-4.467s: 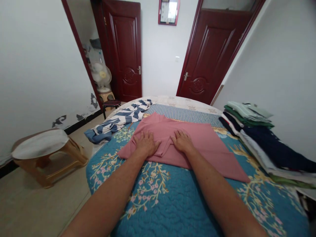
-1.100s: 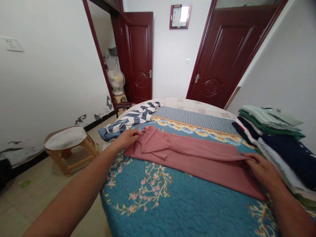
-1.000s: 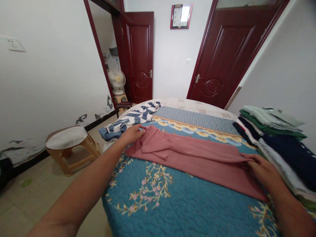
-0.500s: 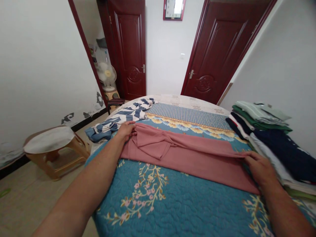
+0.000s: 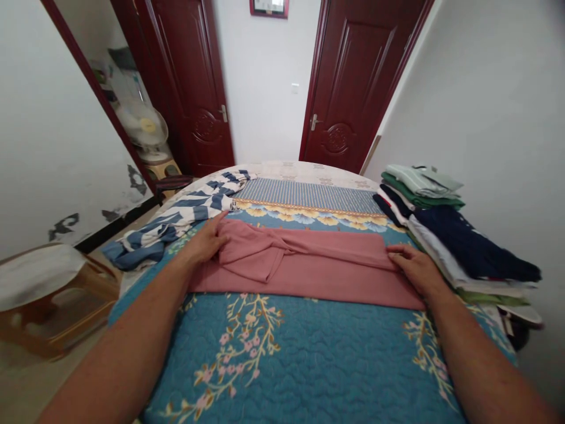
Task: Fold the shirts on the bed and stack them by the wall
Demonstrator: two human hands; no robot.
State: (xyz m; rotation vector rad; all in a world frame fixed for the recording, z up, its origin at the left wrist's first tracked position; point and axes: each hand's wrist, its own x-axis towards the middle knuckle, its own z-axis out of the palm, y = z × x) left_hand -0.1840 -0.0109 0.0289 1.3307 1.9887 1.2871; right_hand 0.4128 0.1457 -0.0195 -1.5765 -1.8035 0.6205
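Across the bed-like padded surface lies a dusty-pink garment (image 5: 326, 277), folded into a long strip. A loose flap of it, shaped like a sleeve, is doubled back near the left end. My left hand (image 5: 207, 238) has that end's far corner between thumb and fingers. At the opposite end, my right hand (image 5: 412, 268) rests with fingers apart against the strip's upper edge, touching the cloth. Beneath is a teal quilted cover (image 5: 318, 353) with pink blossom sprigs.
A blue-and-white striped garment (image 5: 194, 209) lies crumpled at the far left. Folded clothes are stacked (image 5: 468, 241) along the right side. A plastic stool (image 5: 44, 277) stands on the floor at left, with a fan (image 5: 145, 126) behind. Two dark red doors face me.
My right hand has let go of the raised upper layer, which now lies flatter along the strip. My left hand stays at its corner. The view has shifted to the right.
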